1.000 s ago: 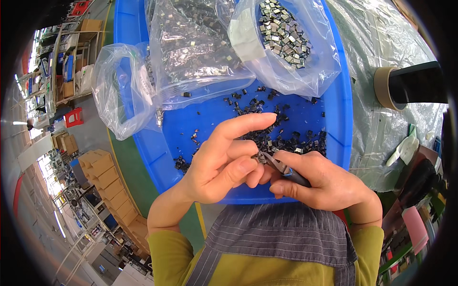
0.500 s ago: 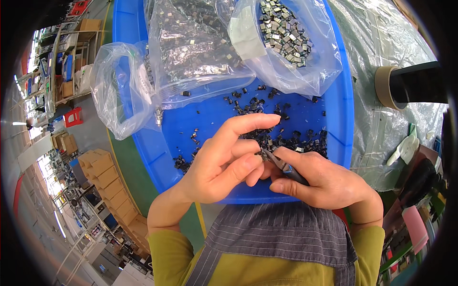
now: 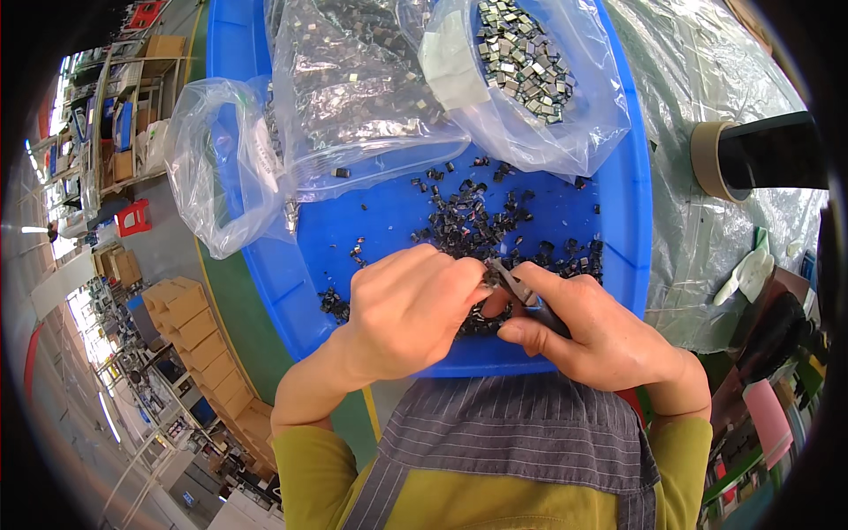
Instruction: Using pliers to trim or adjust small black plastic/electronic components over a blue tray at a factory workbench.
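We hold our left hand (image 3: 406, 305) back upward with the fingers curled in, its fingertips pinching a small dark part (image 3: 491, 277) right in front of them, between our two hands. Our right hand (image 3: 609, 331) is wrapped around a pair of pliers (image 3: 530, 299), the dark handles lying inside the grip and the metal nose pointing away from us and toward our left fingertips. The nose meets the small part, though we cannot tell whether the jaws are closed on it. Both hands are above the near end of a blue tray (image 3: 629, 265), close to each other. Just beyond our fingertips, and partly beneath them, loose dark pieces (image 3: 468, 216) lie scattered over the tray, with a smaller cluster (image 3: 333, 305) just to the left of our left hand. Farther ahead of both hands, a clear bag (image 3: 362, 97) of similar small pieces lies in the tray. To its right, ahead of our right hand, an open bag (image 3: 609, 128) shows a heap of shiny metal-faced pieces (image 3: 526, 66) through its mouth. Ahead and to the left of our left hand, another clear bag (image 3: 187, 172) hangs over the tray's left side. Well to the right of our right hand, a tape roll (image 3: 707, 163) and a pale glove (image 3: 749, 276) lie on or beside transparent sheeting (image 3: 693, 79). Nearer our body than both hands is a dark striped apron (image 3: 521, 433).
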